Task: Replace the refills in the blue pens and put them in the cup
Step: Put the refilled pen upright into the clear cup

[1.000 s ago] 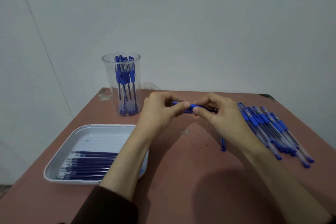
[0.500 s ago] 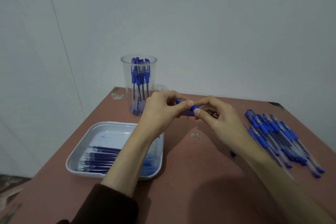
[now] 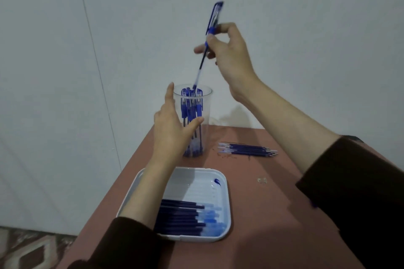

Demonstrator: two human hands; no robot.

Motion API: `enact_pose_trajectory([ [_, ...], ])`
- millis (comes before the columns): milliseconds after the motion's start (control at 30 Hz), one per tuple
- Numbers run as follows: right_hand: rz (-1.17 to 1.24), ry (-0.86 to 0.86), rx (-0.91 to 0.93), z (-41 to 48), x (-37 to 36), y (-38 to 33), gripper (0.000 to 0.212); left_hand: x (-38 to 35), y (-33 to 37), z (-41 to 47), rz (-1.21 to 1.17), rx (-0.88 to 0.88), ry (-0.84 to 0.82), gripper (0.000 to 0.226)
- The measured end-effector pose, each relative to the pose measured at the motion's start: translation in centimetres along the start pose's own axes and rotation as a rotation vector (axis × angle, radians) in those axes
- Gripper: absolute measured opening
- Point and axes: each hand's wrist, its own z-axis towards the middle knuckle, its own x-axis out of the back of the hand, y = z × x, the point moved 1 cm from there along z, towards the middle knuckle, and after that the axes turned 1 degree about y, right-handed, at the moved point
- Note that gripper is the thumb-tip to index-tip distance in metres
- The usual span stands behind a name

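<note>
Pen (image 3: 200,67) points tip-down at clear cup (image 3: 206,116), 12 o'clock of white tray (image 3: 227,203); R hand (image 3: 229,54) pinches it to drop in. L hand (image 3: 172,129) grips cup so it won't tip.

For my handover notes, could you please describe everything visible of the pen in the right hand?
The pen is slim and plastic-looking, with a blue cap and clip on top and a dark blue shaft that turns clear near the tip. The right hand pinches it just below the cap, tilted, tip down at the mouth of the clear cup.
</note>
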Motion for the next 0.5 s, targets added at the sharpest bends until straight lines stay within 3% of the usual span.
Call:
enact_pose_trajectory([
  [200,-0.422,-0.080,-0.111,-0.7,-1.1,3.5,0.008,-0.3,-0.5,0.2,-0.014,-0.036,0.011,0.098],
  [300,-0.573,-0.135,-0.157,-1.2,-1.0,3.9,0.019,-0.4,-0.8,0.2,-0.001,-0.046,0.014,0.096],
  [500,-0.700,-0.250,-0.242,-1.7,-0.5,3.5,0.032,-0.4,-0.8,0.1,0.001,-0.050,0.012,0.096],
])
